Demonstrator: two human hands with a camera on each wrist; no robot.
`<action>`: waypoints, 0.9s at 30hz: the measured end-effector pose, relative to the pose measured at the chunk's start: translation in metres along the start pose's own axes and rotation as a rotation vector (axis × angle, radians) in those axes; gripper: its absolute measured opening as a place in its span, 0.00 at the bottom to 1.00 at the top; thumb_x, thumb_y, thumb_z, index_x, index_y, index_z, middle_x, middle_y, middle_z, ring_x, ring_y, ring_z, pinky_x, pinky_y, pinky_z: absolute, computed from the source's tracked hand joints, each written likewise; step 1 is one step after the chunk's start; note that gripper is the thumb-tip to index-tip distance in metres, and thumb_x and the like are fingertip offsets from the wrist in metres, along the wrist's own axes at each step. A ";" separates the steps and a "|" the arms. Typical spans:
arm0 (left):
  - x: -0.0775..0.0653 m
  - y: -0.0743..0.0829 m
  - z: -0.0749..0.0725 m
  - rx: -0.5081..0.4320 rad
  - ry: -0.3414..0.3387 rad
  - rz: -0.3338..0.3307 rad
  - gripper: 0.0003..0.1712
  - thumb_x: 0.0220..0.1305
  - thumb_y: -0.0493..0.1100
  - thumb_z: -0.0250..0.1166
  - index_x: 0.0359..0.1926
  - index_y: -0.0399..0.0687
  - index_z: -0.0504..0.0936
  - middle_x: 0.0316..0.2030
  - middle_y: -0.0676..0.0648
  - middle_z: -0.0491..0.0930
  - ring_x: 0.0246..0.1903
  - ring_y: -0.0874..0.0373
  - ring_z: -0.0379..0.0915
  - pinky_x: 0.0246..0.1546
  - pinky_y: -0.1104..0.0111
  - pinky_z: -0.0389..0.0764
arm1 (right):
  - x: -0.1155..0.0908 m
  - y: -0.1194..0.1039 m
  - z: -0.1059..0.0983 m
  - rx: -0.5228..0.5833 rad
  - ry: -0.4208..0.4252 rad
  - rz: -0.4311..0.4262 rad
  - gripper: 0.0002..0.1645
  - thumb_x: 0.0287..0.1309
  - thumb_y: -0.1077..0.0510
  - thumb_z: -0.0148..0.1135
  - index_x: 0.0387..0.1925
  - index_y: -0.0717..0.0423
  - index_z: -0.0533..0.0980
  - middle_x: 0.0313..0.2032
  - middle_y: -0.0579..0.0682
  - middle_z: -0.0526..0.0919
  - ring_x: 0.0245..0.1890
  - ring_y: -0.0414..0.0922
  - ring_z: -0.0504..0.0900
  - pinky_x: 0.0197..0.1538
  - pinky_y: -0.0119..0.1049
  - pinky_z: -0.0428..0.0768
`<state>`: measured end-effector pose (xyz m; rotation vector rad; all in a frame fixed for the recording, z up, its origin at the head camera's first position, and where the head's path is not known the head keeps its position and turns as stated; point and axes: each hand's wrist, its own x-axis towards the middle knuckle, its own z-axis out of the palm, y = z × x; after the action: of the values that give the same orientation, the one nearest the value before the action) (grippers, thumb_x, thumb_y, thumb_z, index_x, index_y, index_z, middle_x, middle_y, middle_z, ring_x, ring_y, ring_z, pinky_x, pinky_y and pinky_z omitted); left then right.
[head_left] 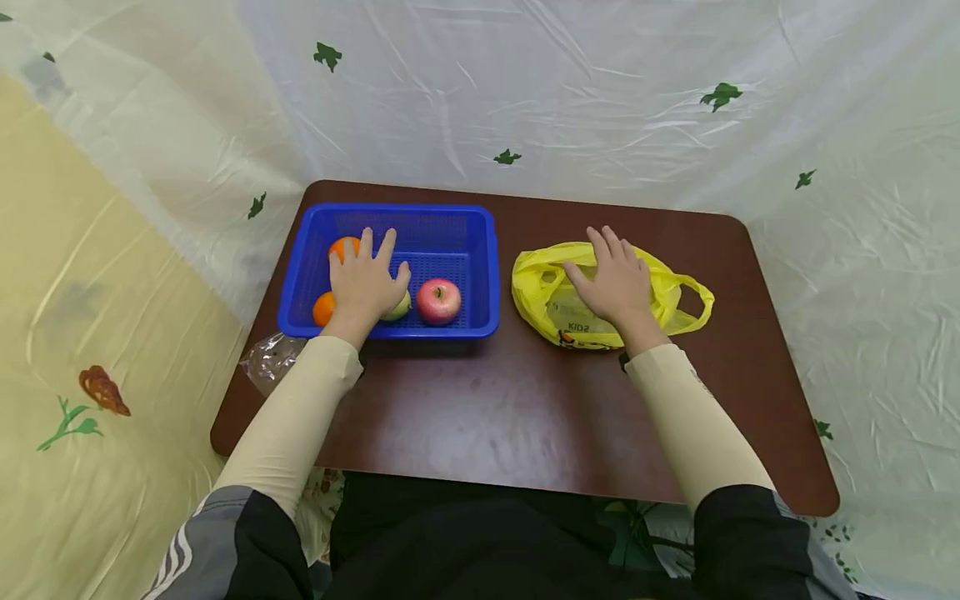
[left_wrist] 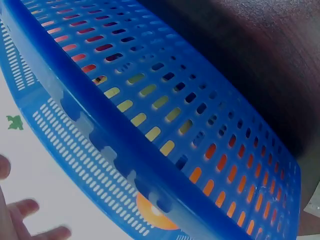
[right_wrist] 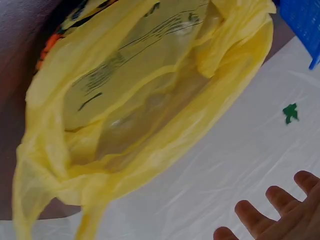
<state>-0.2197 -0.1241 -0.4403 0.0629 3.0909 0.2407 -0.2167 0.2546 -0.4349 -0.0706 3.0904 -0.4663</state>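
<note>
My left hand [head_left: 366, 283], fingers spread, hovers over a blue plastic basket [head_left: 491, 275] and holds nothing. Inside the basket lie a red apple [head_left: 438, 302], an orange [head_left: 324, 308], another orange [head_left: 343, 248] and a green fruit [head_left: 398, 308] partly hidden by the hand. In the left wrist view, orange, yellow-green and red show through the slots of the basket wall [left_wrist: 145, 130]. Over a yellow plastic bag [head_left: 536, 292] my right hand [head_left: 618, 287] is held with its fingers extended, gripping nothing. The right wrist view shows the bag's mouth [right_wrist: 165, 135] gaping, with fingertips apart from it.
Both containers stand on a brown table [head_left: 480, 417] with rounded corners. A crumpled clear plastic bag [head_left: 272, 360] lies at the table's left side, partly behind the left forearm. White patterned sheeting [head_left: 450, 100] hangs behind the table.
</note>
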 end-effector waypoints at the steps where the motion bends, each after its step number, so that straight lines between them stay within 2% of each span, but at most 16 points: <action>1: 0.000 0.001 0.000 0.000 -0.014 0.005 0.37 0.67 0.63 0.40 0.74 0.61 0.49 0.72 0.40 0.49 0.68 0.36 0.47 0.64 0.41 0.46 | -0.001 0.006 -0.002 0.002 0.002 0.017 0.45 0.63 0.28 0.36 0.75 0.41 0.42 0.75 0.51 0.41 0.72 0.60 0.44 0.66 0.65 0.43; 4: 0.000 0.003 0.001 -0.010 -0.067 0.023 0.36 0.67 0.62 0.41 0.74 0.60 0.50 0.71 0.40 0.52 0.67 0.37 0.48 0.64 0.41 0.47 | -0.006 0.032 -0.011 -0.017 0.022 0.096 0.42 0.66 0.34 0.36 0.75 0.46 0.43 0.74 0.54 0.42 0.71 0.62 0.45 0.65 0.66 0.44; 8: 0.000 0.007 0.003 -0.011 -0.123 0.040 0.37 0.67 0.63 0.40 0.74 0.60 0.50 0.71 0.41 0.53 0.67 0.37 0.49 0.64 0.41 0.47 | -0.016 0.076 -0.022 -0.036 0.043 0.242 0.41 0.67 0.39 0.37 0.74 0.53 0.45 0.73 0.59 0.43 0.69 0.66 0.46 0.63 0.68 0.46; 13: 0.000 0.011 0.005 -0.016 -0.149 0.060 0.37 0.67 0.63 0.42 0.73 0.57 0.52 0.69 0.40 0.56 0.66 0.37 0.52 0.63 0.41 0.49 | -0.030 0.117 -0.025 -0.014 0.009 0.366 0.44 0.67 0.37 0.38 0.74 0.56 0.43 0.72 0.63 0.40 0.64 0.73 0.49 0.60 0.69 0.48; 19: 0.001 0.017 0.008 -0.064 -0.188 0.160 0.36 0.67 0.60 0.48 0.72 0.55 0.56 0.68 0.41 0.61 0.63 0.38 0.59 0.60 0.44 0.60 | -0.036 0.135 -0.017 0.103 -0.064 0.441 0.46 0.67 0.35 0.37 0.74 0.57 0.39 0.70 0.69 0.48 0.59 0.74 0.58 0.58 0.70 0.54; 24: 0.004 0.026 0.011 -0.179 -0.268 0.220 0.35 0.64 0.58 0.53 0.71 0.57 0.58 0.68 0.43 0.61 0.62 0.40 0.62 0.59 0.45 0.64 | -0.034 0.139 -0.011 0.147 -0.089 0.459 0.42 0.70 0.38 0.33 0.74 0.55 0.39 0.65 0.71 0.58 0.57 0.72 0.64 0.55 0.68 0.62; 27: 0.006 0.031 0.012 -0.182 -0.346 0.249 0.36 0.64 0.57 0.57 0.70 0.57 0.59 0.69 0.41 0.58 0.64 0.38 0.60 0.61 0.45 0.62 | -0.033 0.139 -0.009 0.127 -0.056 0.446 0.37 0.71 0.40 0.29 0.73 0.55 0.46 0.62 0.71 0.64 0.54 0.71 0.67 0.53 0.67 0.65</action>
<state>-0.2244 -0.0912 -0.4474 0.4343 2.7001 0.4644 -0.1898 0.3917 -0.4669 0.5799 2.8806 -0.6168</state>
